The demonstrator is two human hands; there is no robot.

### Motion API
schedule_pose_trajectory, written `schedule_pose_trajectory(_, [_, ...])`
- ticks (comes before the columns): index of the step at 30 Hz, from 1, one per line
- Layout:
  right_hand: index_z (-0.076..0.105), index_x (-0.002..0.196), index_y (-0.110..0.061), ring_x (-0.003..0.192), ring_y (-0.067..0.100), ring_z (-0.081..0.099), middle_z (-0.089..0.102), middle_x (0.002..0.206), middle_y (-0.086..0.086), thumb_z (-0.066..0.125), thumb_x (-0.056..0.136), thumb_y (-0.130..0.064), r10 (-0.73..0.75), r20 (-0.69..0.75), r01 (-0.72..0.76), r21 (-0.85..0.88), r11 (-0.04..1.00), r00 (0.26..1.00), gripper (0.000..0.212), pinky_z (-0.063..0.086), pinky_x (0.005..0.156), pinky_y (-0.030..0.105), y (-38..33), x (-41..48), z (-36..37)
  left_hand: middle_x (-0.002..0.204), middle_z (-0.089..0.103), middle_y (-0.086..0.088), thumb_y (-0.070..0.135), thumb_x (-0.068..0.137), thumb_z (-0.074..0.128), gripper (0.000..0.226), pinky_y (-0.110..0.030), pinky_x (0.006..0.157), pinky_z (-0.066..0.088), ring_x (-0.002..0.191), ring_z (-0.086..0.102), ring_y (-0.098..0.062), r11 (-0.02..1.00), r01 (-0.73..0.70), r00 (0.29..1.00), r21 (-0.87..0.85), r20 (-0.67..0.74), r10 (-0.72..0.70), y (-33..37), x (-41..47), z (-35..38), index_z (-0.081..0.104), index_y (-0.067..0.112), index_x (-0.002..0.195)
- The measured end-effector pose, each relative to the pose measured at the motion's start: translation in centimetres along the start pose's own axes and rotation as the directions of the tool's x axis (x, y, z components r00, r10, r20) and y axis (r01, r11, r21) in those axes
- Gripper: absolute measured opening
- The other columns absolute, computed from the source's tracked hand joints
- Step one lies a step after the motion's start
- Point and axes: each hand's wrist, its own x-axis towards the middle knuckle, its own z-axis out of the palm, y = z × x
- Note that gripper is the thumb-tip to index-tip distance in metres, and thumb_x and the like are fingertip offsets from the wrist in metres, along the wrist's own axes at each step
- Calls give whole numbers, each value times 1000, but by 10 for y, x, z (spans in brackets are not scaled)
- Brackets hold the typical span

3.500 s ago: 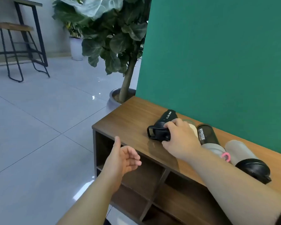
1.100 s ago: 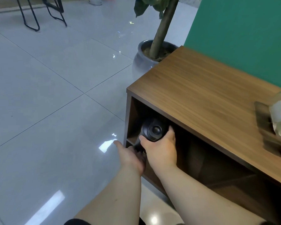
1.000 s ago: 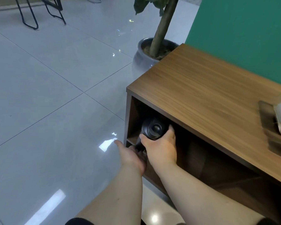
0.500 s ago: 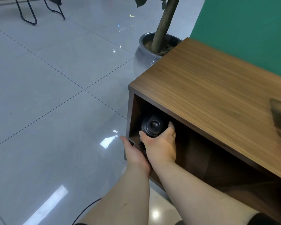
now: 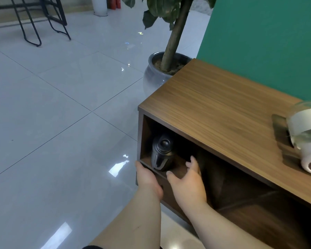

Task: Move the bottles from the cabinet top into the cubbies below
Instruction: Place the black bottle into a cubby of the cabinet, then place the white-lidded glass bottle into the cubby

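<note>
One black bottle [image 5: 162, 153] stands in the upper-left cubby [image 5: 147, 133]; right hand [image 5: 186, 182] spread empty at its 4 o'clock, left hand [image 5: 147, 178] gripping the cubby's shelf edge

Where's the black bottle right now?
The black bottle stands upright in the cabinet's top-left cubby, just left of the open right hand.
</note>
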Motion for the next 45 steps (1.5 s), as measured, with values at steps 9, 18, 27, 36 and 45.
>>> schedule_pose_trajectory(9, [73, 87, -37, 87, -6, 63, 71, 87, -23, 70, 88, -23, -222, 120, 198, 186, 962, 968, 14, 48, 70, 11, -13, -98, -139, 157, 46, -24, 42, 104, 42, 59, -57, 119, 31, 145, 42, -40, 946, -70, 993, 318, 117, 34, -10, -81, 3, 43, 9, 152])
schedule_pose_trajectory(18, [48, 136, -22, 127, 23, 43, 48, 135, 3, 72, 82, -40, -371, -480, 246, -304, 920, 795, 62, 38, 102, 38, -30, -73, -265, 124, 72, -14, 38, 105, 45, 42, -49, 102, 50, 114, 68, -31, 840, -243, 913, 485, 407, 29, -50, -153, 0, 63, 12, 132])
schedule_pose_trajectory(27, [48, 128, -9, 110, 37, 53, 48, 123, 17, 69, 79, -53, -302, -472, -14, -556, 831, 828, 69, 49, 84, 43, -25, -24, -259, 119, 75, -16, 35, 103, 50, 36, -53, 106, 49, 113, 70, -33, 801, -295, 894, 521, 446, 39, -63, -180, 2, 66, 10, 125])
schedule_pose_trajectory(36, [45, 136, -23, 108, 31, 57, 41, 137, 4, 76, 73, -31, -350, -473, 166, -387, 907, 808, 71, 49, 80, 36, -28, -51, -262, 120, 75, -15, 38, 105, 46, 39, -51, 103, 52, 111, 71, -32, 777, -327, 891, 538, 450, 64, -54, -175, -1, 66, 11, 125])
schedule_pose_trajectory(45, [48, 122, -42, 107, -4, 49, 39, 117, -27, 83, 69, -32, -615, -216, 615, -77, 785, 758, 64, 45, 79, 12, -51, -147, -229, 133, 69, -23, 72, 96, 36, 72, -59, 98, 56, 119, 68, -42, 961, -187, 836, 205, 547, 46, -49, -169, 3, 61, 16, 135])
